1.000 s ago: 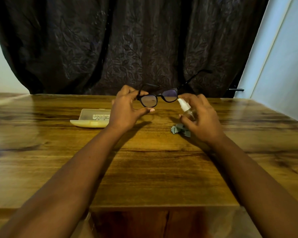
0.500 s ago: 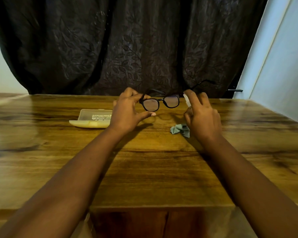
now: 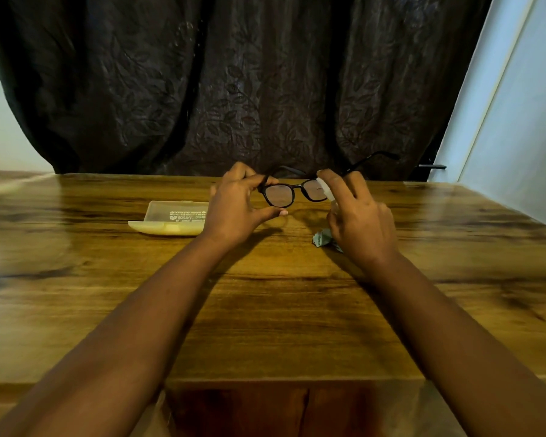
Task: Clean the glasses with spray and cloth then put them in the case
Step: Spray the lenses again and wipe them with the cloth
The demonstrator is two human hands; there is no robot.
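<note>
Both forearms extend over the wooden worktop (image 3: 265,326). A crumpled green cloth (image 3: 321,238) lies on it just beside the right hand (image 3: 360,222), which grips a small spray bottle (image 3: 327,192), nozzle close to the right lens. The left hand (image 3: 237,209) pinches the black glasses (image 3: 292,193) by the left rim, held above the worktop. The open translucent case (image 3: 171,219) lies left of that hand. A dark curtain (image 3: 234,83) hangs behind.

Since a second ago, the right hand (image 3: 360,216) lifts the spray bottle (image 3: 327,192) from beside the cloth (image 3: 322,238) up against the right lens of the glasses (image 3: 293,192), index finger now on top; more cloth shows.
</note>
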